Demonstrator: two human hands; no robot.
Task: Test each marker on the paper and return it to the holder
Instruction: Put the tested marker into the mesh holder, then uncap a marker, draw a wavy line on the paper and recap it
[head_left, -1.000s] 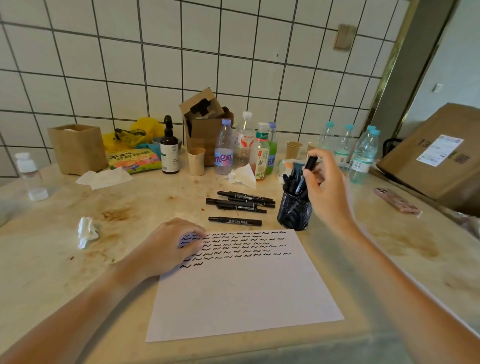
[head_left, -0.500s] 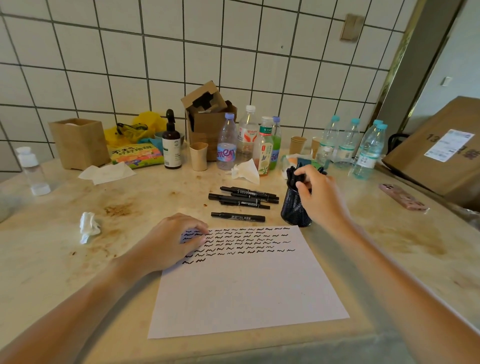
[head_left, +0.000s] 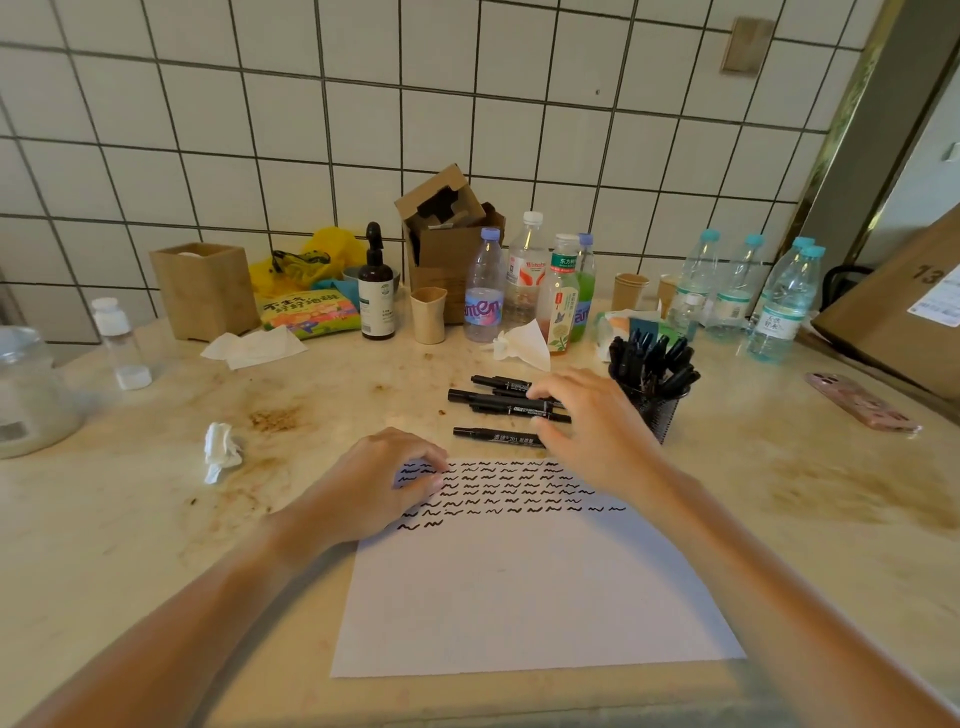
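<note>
A white sheet of paper (head_left: 519, 587) lies on the table, with rows of black squiggles across its top. My left hand (head_left: 374, 488) rests on the paper's top left corner, fingers loosely curled. Several black markers (head_left: 498, 402) lie loose just beyond the paper, the nearest one (head_left: 493, 435) apart from the rest. My right hand (head_left: 587, 421) hovers over their right ends with fingers spread, holding nothing. A black mesh holder (head_left: 657, 410) full of capped markers stands just right of that hand.
Bottles (head_left: 524, 280), paper cups, a cardboard box (head_left: 447, 244) and a dark spray bottle (head_left: 376, 291) line the tiled wall. Crumpled tissues (head_left: 221, 449) lie at the left. A pink phone (head_left: 860, 400) and a large carton sit at the right.
My right hand put the marker it held into the holder, let go, and moved left and down to the loose markers. My left hand stayed on the paper.
</note>
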